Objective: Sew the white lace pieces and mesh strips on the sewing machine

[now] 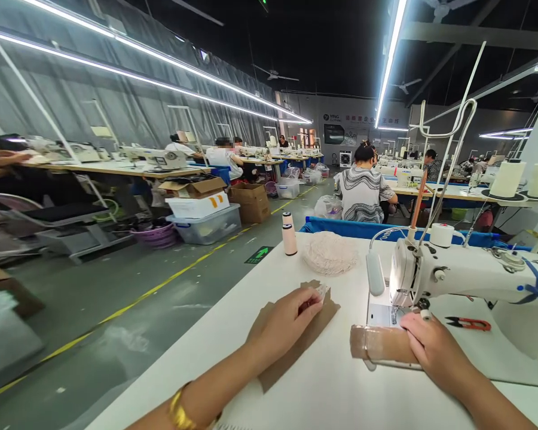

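My left hand (287, 313) is closed in a pinch above the white tabletop, holding a small piece of pale lace (323, 290) by its edge. Just beyond it lies a round pile of pale lace pieces (330, 254). My right hand (437, 349) rests by the needle of a white sewing machine (461, 272), fingers bent and drawn together. Whatever sits beneath those fingertips is hidden. Under this hand a brown strip covered with clear tape (383, 344) runs along the front of the machine bed.
Two pinkish thread cones (289, 239) stand at the table's far left corner. Red-handled thread snips (468, 323) lie beneath the machine arm. A lamp (375, 272) hangs left of the needle. A co-worker (364, 188) sits ahead, beyond blue cloth (336, 227). Boxes (206, 221) line the aisle.
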The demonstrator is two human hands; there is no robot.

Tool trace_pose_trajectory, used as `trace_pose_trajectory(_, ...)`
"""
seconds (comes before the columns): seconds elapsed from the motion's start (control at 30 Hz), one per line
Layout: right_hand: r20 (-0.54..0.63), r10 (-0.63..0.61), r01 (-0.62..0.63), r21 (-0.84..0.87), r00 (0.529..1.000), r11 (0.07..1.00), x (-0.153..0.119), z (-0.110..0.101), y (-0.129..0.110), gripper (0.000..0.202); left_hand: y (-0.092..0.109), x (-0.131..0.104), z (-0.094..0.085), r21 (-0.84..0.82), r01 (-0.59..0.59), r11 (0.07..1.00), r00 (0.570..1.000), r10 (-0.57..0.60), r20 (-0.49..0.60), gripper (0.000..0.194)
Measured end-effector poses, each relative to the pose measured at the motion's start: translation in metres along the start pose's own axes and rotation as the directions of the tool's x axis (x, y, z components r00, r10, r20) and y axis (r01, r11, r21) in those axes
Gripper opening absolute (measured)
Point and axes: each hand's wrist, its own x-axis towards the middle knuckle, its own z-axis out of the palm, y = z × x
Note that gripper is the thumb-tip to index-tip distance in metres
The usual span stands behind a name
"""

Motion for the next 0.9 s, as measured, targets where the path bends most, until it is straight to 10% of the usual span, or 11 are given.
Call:
trace_pose_trajectory(0.1, -0.015, 0.015, -0.015, 0.017, 1.000, 1.000, -0.001, -0.002, -0.003, 0.029, 0.040, -0.012, 0.005, -0.083, -0.090, 0.992, 0.990, 0.098, 0.100, 0.019)
trace_pose_trajectory(0.17, -0.043, 0.011, -0.009, 0.054, 0.999, 0.999, -0.003, -0.004, -0.005, 0.029, 0.067, -0.020, 0.014, -0.242, -0.210, 0.947, 0.887, 0.288, 0.360, 0.016)
trace_pose_trajectory(0.27, -0.035, 0.010, -0.005, 0.138, 0.999, 0.990, -0.004, -0.010, -0.009, 0.029, 0.086, -0.017, 0.029, -0.321, -0.336, 0.885, 0.762, 0.456, 0.460, 0.016)
trace_pose_trajectory(0.4, 0.013, 0.006, -0.009, 0.264, 1.000, 0.964, 0.000, -0.020, -0.017, 0.032, 0.075, 0.016, 0.046, -0.064, -0.323, 0.944, 0.852, 0.320, 0.415, 0.010)
trace_pose_trajectory(0.63, 0.078, -0.051, 0.015, 0.398, 0.996, 0.917, 0.004, -0.019, -0.035, 0.064, 0.052, 0.039, 0.084, -0.062, -0.262, 0.963, 0.842, 0.260, 0.474, 0.020)
trace_pose_trajectory(0.9, 0.133, 0.195, -0.236, 0.487, 0.972, 0.841, 0.006, -0.021, -0.046, 0.009, 0.050, 0.039, 0.073, -0.365, 0.047, 0.930, 0.802, 0.183, 0.568, 0.041)
